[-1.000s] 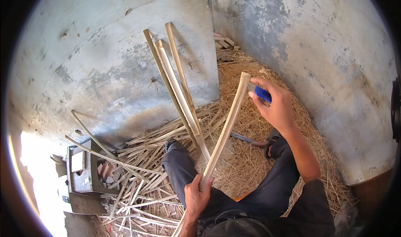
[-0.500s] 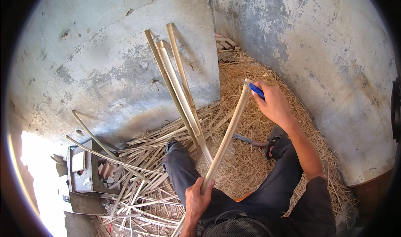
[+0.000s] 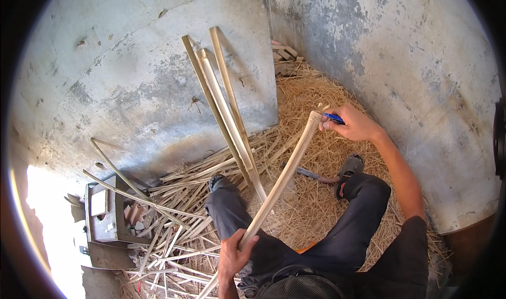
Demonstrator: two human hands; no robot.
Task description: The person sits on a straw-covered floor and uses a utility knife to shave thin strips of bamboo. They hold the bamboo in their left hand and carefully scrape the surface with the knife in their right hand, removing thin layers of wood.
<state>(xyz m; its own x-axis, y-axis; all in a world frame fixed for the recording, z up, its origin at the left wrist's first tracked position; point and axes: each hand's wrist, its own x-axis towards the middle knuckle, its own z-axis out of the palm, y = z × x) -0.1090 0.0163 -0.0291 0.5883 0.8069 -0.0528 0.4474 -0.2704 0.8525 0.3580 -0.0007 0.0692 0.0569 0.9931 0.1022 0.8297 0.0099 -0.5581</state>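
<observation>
A long pale bamboo strip (image 3: 281, 185) slants from my lap up toward the far right. My left hand (image 3: 235, 254) is closed round its lower part, and the near end runs on past the wrist. In my closed right hand (image 3: 354, 123) is a blue-handled utility knife (image 3: 334, 119), held beside the strip's far end. A thin curled shaving (image 3: 323, 108) stands at that end. The knife's blade is too small to make out clearly.
Three bamboo lengths (image 3: 224, 106) lean on the grey wall. Split strips (image 3: 197, 178) lie in a heap at left, by a box of broken pieces (image 3: 105, 212). Straw-like shavings (image 3: 311, 209) cover the floor. A metal tool with a curved handle (image 3: 316, 177) lies between my feet.
The bamboo strip has shifted down and left with my left hand. My right hand and the knife have moved slightly right and down; a shaving now curls at the strip's far end.
</observation>
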